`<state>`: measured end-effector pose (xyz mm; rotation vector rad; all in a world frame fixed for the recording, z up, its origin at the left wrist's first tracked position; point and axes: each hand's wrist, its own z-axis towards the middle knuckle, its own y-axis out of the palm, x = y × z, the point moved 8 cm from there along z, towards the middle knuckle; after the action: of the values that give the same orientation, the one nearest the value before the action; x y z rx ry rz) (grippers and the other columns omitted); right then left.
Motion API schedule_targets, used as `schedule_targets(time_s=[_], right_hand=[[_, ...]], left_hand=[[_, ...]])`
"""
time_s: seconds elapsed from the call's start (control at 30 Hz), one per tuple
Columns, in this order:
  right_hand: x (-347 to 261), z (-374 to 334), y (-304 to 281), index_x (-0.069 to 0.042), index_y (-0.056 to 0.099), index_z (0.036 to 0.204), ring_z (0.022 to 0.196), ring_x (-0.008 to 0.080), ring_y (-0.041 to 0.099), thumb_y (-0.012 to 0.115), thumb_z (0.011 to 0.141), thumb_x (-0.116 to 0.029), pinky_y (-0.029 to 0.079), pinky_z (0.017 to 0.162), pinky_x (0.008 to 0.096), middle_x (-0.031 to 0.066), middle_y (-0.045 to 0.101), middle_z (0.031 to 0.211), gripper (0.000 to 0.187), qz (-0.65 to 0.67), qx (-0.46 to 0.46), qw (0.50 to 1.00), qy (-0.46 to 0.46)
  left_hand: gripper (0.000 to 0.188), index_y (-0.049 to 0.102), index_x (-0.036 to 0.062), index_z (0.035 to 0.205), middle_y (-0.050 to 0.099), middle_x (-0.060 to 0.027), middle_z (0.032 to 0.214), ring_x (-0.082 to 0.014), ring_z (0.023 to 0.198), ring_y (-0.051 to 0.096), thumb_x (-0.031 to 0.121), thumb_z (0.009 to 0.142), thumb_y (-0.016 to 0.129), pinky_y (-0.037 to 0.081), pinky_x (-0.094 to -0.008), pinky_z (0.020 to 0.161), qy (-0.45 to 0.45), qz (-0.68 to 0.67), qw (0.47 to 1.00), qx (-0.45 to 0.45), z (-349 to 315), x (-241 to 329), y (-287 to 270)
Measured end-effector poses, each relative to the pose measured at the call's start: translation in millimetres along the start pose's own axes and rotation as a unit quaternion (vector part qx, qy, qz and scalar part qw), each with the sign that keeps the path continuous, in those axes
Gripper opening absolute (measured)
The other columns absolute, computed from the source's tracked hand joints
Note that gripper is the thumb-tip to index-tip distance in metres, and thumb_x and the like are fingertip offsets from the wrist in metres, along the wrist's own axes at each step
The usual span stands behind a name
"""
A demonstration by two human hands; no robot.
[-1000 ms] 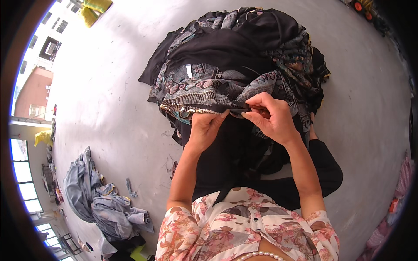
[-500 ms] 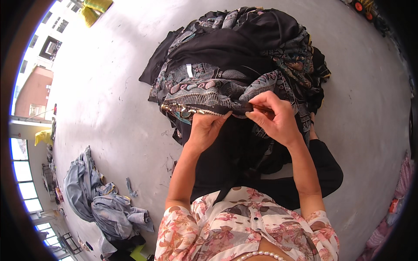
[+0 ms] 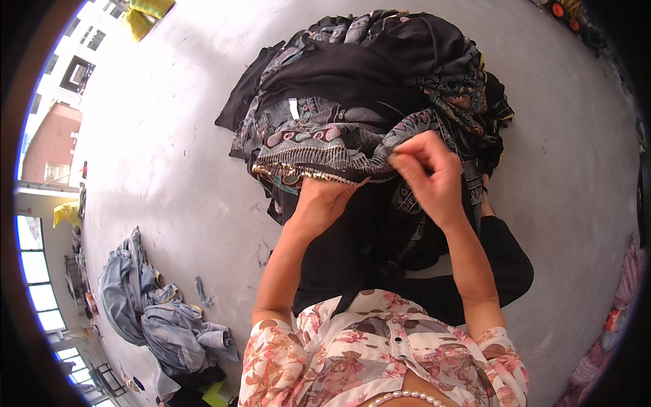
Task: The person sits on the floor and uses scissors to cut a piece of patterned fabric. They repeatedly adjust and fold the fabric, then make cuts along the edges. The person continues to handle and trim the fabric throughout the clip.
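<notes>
A black and grey patterned garment [image 3: 305, 146] with a beaded, gold-glinting edge lies across the near side of a big heap of dark cloth [image 3: 359, 71]. My left hand [image 3: 324, 202] is closed on that edge from below, its fingers hidden under the fabric and the thumb along the trim. Just right of it, my right hand [image 3: 434, 178] is raised over the garment. Its thumb and forefinger are pinched together; whatever sits between them is too small to make out. A white label [image 3: 293, 108] shows on the patterned cloth.
My legs in black trousers [image 3: 498, 285] lie around the heap's near side. A pile of pale blue denim [image 3: 180, 329] is on the grey floor [image 3: 173, 136] at the lower left. Pink cloth [image 3: 614, 325] lies along the right rim. Yellow sacks [image 3: 139, 24] stand far left.
My right hand has come away from the garment's edge, rising slightly with its fingers pinched. My left hand keeps its hold, and the edge between the hands has slackened.
</notes>
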<state>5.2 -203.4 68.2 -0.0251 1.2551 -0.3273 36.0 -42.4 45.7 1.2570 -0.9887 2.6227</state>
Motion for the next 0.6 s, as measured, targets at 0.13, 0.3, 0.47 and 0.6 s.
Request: schedule_targets(time_s=[0.13,0.3,0.47,0.6], right_hand=[[8.0,2.2,-6.2,-0.001,0.056,0.093,0.072,0.0037,0.058,0.068,0.086,-0.015,0.046,0.064,0.0171,0.0020,0.062,0.080,0.019,0.095,0.005,0.995,0.021],[14.3,-11.4,4.2,-0.001,0.056,0.097,0.074,0.0043,0.058,0.069,0.085,-0.017,0.046,0.066,0.0170,0.0016,0.062,0.082,0.023,0.066,-0.021,0.997,0.041],[26.9,-18.5,-4.6,-0.001,0.056,0.097,0.070,0.0034,0.054,0.068,0.086,-0.015,0.043,0.063,0.0164,0.0004,0.060,0.080,0.022,0.053,0.016,0.997,0.052],[52.9,-20.8,-34.5,-0.002,0.056,0.098,0.063,0.0022,0.047,0.063,0.088,-0.013,0.036,0.054,0.0160,-0.0007,0.055,0.075,0.016,0.108,0.099,0.987,0.067]], left_hand=[[0.020,0.070,0.0082,0.096,0.066,-0.0107,0.090,-0.0295,0.085,0.062,0.002,0.078,0.066,0.048,-0.0364,0.076,-0.020,-0.002,1.000,0.003,1.0,-2.7,-1.1],[0.018,0.070,0.0073,0.095,0.067,-0.0105,0.091,-0.0290,0.085,0.064,0.000,0.080,0.064,0.049,-0.0338,0.076,0.019,0.054,0.998,-0.017,0.0,-1.7,3.2],[0.014,0.070,0.0050,0.093,0.067,-0.0109,0.088,-0.0247,0.079,0.063,0.001,0.082,0.063,0.048,-0.0332,0.071,-0.011,0.015,1.000,-0.004,-0.8,-9.2,4.1],[0.017,0.068,-0.0005,0.088,0.068,-0.0122,0.081,-0.0188,0.071,0.065,0.011,0.090,0.056,0.048,-0.0293,0.069,-0.155,-0.101,0.975,0.124,7.0,-51.2,-49.2]])
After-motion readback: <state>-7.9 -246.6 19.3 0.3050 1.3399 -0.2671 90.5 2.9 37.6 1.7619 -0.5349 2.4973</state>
